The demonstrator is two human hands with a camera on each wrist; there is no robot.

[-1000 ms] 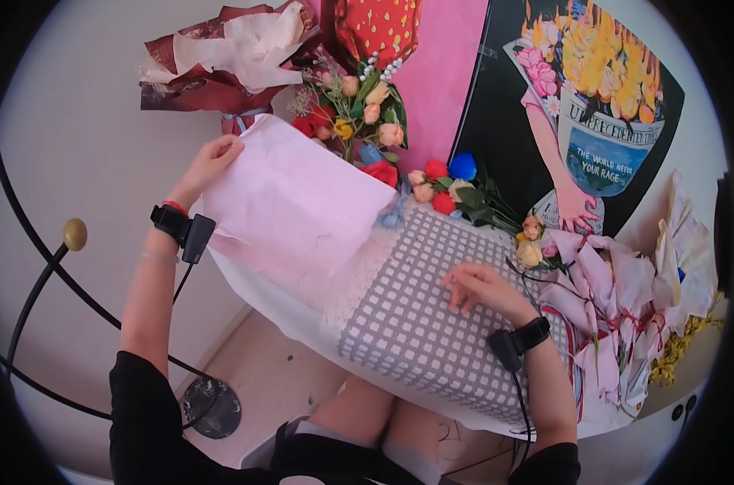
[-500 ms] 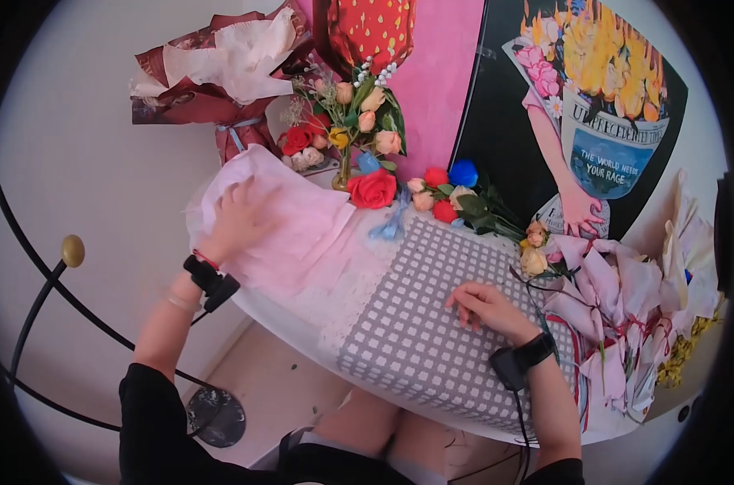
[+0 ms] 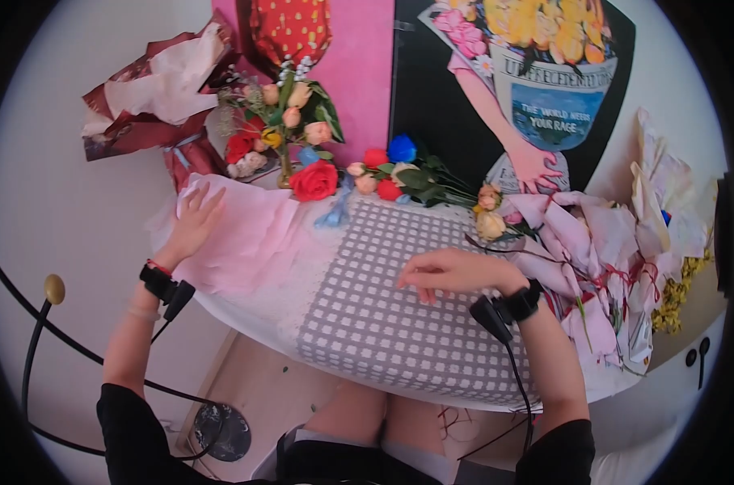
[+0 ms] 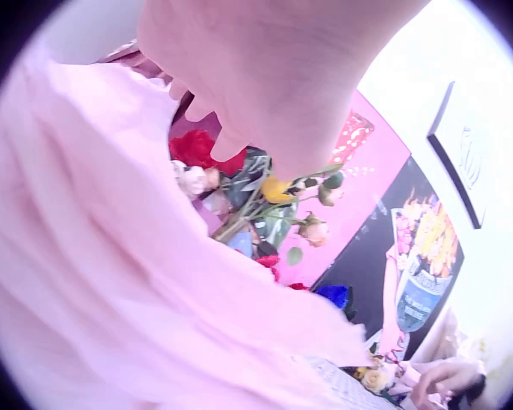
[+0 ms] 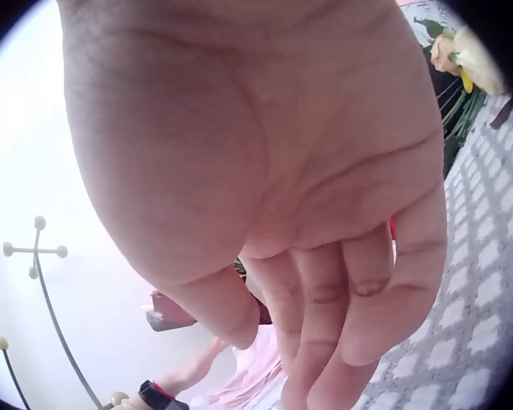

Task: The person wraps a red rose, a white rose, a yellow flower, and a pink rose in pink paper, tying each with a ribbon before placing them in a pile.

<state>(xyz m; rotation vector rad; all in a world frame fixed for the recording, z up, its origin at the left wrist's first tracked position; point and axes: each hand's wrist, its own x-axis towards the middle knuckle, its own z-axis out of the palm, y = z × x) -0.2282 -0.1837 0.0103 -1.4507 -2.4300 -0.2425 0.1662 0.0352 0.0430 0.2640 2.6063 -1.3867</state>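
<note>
Thin pink wrapping paper [image 3: 258,230] lies in loose layers on the left part of the table. My left hand [image 3: 196,222] rests on its upper left side, fingers spread. In the left wrist view the paper's folds [image 4: 111,222] fill the lower left, under the palm. My right hand [image 3: 456,271] hovers over the grey-and-white checked cloth [image 3: 383,315], fingers loosely bent and holding nothing. Its bare palm shows in the right wrist view.
Behind the paper stand a dark red wrapped bouquet [image 3: 161,89] and a small vase of roses [image 3: 314,179]. Loose flowers [image 3: 403,174] lie along the back. Several pink-wrapped bundles [image 3: 573,242] crowd the right end. A painted panel [image 3: 423,89] leans behind; a black metal stand [image 3: 31,347] is at left.
My left hand has let go of the raised paper corner, and the paper now lies down under it. The right hand stays over the cloth. The head view has turned right.
</note>
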